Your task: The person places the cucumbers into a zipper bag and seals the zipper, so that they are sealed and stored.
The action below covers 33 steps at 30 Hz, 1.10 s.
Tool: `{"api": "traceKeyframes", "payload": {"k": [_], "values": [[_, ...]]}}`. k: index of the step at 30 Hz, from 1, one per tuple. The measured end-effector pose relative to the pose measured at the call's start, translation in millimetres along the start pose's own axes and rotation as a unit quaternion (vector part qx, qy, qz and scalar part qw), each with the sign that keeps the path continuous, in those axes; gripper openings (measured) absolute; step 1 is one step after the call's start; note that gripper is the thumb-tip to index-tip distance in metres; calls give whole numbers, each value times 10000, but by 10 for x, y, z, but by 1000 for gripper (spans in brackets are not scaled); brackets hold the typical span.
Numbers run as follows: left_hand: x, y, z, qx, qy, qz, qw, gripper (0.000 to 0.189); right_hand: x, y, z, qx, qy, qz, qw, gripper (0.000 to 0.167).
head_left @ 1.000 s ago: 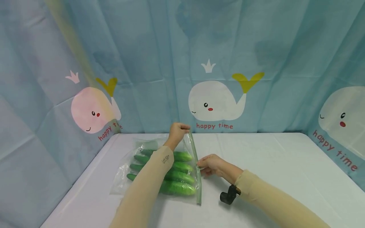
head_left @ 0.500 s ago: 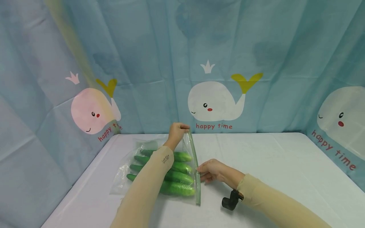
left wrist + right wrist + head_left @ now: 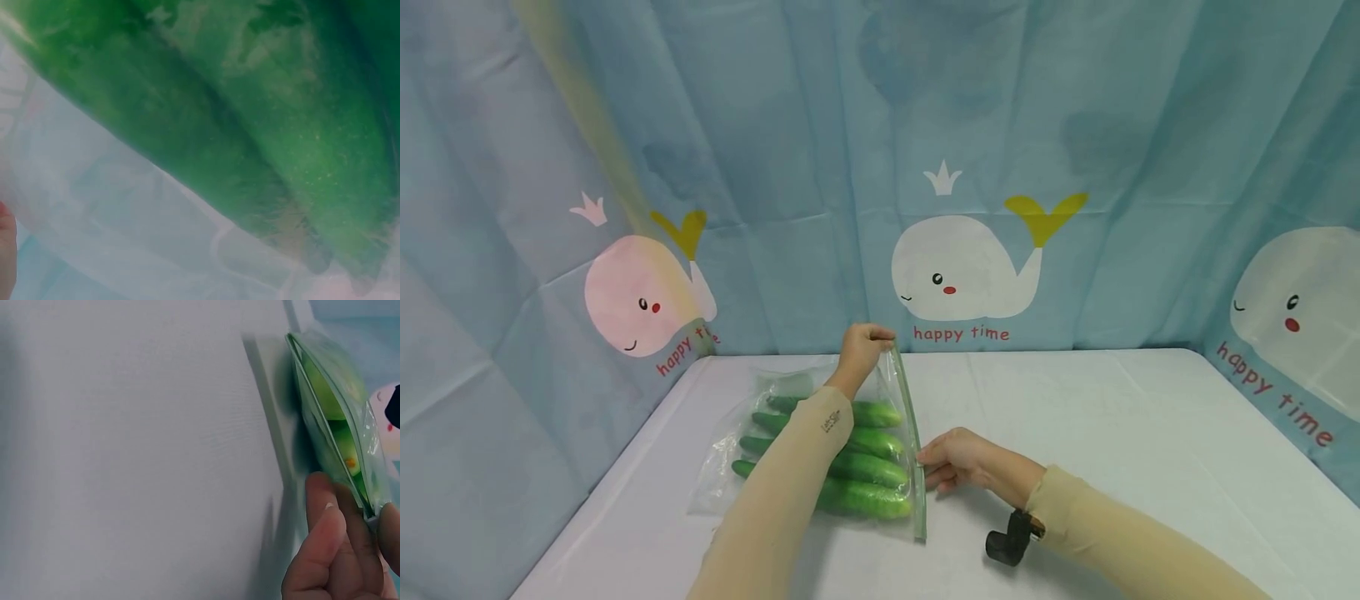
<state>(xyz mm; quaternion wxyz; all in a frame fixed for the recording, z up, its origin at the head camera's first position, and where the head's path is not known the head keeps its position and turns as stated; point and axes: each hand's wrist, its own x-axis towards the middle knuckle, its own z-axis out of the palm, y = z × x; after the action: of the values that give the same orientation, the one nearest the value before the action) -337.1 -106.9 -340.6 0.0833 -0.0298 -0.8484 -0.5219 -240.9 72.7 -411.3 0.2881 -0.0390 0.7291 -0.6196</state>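
A clear zip bag with a green zip edge lies on the table, several cucumbers side by side inside it. My left hand pinches the far end of the zip edge, its forearm crossing over the bag. At the zip's lower half, the fingers and thumb of my right hand pinch a small slider. The right wrist view shows the bag's mouth gaping on one side of this slider, with cucumber ends visible in the gap. Cucumbers under the plastic fill most of the left wrist view.
The white-covered table extends to the right of the bag. Behind it hangs a blue curtain with printed whales. A black camera mount sits under the right wrist.
My right hand has slid along the zip edge toward the near end, the slider moving with it. My left hand keeps its pinch on the far corner.
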Motion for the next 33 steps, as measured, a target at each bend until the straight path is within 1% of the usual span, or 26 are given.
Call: {"api": "traceKeyframes", "payload": {"k": [3,8,15,22,28,33], "values": [[-7,2,0,-8,28,-34,10000,17,-16,15,10,17,-44,6,10000,13],[-7,3,-4,-55,33,-73,10000,18,-51,48,27,146,-151,135,9997,12],[3,-11,-5,-3,18,-36,10000,18,-103,75,48,345,-300,143,9988,11],[9,1,1,59,6,-38,10000,18,-147,95,48,256,-488,172,9983,14],[-2,6,-24,44,80,-8,10000,18,-191,125,94,176,-528,358,9978,13],[5,-17,-36,50,57,24,10000,18,-264,175,132,102,-714,451,9964,13]]}}
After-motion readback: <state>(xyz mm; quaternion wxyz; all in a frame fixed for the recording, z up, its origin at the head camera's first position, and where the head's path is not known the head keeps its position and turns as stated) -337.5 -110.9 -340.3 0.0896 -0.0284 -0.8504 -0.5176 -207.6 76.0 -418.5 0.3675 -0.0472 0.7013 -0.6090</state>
